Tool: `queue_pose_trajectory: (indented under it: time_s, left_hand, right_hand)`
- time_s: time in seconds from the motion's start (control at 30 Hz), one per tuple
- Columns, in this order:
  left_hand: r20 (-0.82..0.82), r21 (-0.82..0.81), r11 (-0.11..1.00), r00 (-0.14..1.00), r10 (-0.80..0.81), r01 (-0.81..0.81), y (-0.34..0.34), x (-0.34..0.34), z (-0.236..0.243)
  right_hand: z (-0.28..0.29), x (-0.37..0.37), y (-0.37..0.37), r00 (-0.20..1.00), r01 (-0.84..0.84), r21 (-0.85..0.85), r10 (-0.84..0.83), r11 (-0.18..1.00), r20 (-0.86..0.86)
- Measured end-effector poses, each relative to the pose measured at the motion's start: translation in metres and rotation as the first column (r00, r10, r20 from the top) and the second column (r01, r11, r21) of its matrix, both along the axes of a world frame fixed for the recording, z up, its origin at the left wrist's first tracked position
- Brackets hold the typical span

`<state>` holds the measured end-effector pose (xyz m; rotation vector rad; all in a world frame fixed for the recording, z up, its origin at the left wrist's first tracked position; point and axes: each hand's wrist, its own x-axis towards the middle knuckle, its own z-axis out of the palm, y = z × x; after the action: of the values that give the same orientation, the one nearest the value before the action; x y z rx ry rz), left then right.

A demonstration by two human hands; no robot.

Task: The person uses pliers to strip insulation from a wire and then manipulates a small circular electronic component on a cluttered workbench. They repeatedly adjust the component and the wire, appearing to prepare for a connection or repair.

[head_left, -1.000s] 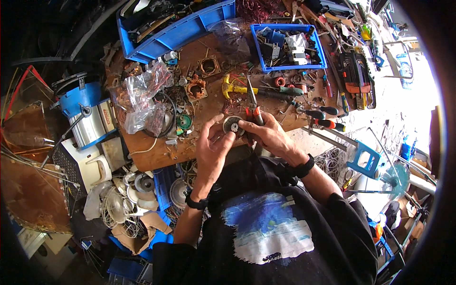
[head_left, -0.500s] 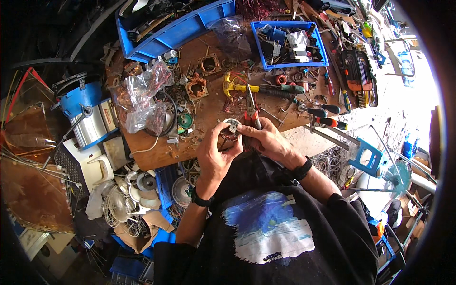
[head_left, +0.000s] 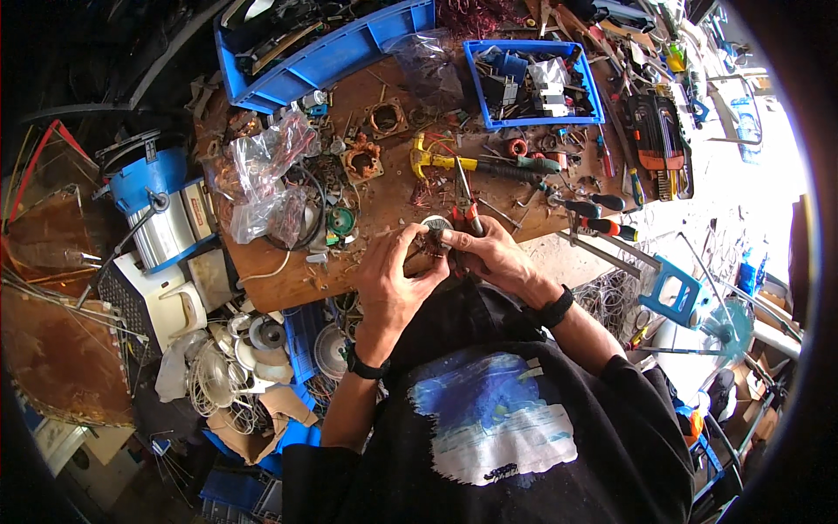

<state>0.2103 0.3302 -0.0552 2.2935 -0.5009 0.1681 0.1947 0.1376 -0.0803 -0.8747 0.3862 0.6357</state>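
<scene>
Between my two hands, near the front edge of the workbench, is a small round motor part (head_left: 434, 225) with a finned, pale rim and reddish-brown windings. The fingers and thumb of my left hand (head_left: 386, 284) are closed round it. My right hand (head_left: 504, 260) is closed on a pair of pliers (head_left: 463, 194) with red grips, jaws pointing away from me. My right thumb presses on the motor part at the same time. Much of the windings' underside is hidden by my fingers. Just beyond the pliers lies a yellow-headed hammer (head_left: 422, 157) with a dark handle.
A wooden bench (head_left: 271, 293) bears scraps, clear plastic bags (head_left: 266, 170) and a green round part (head_left: 340, 221). A blue bin (head_left: 600, 113) of parts stands at the back. Screwdrivers (head_left: 607, 227) lie to the right. Fan parts (head_left: 218, 375) are heaped at lower left.
The motor part has turned and tilted in my fingers, with its finned face shifted slightly right and up. My right thumb has moved with it; the pliers stay in my right hand.
</scene>
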Motion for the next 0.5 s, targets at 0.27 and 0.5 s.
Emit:
queue_pose_trajectory:
  time_s: [0.27,0.5]
  left_hand:
    - [0.040,-0.003,1.000,0.999,-0.022,0.022,0.005,-0.005,-0.011]
    - [-0.028,-0.062,0.996,0.998,-0.063,0.061,0.007,0.001,-0.005]
  right_hand:
    - [0.002,-0.001,0.002,0.999,0.032,0.060,-0.030,0.998,-0.041]
    - [-0.005,-0.005,-0.002,0.997,0.061,0.102,-0.055,0.993,-0.058]
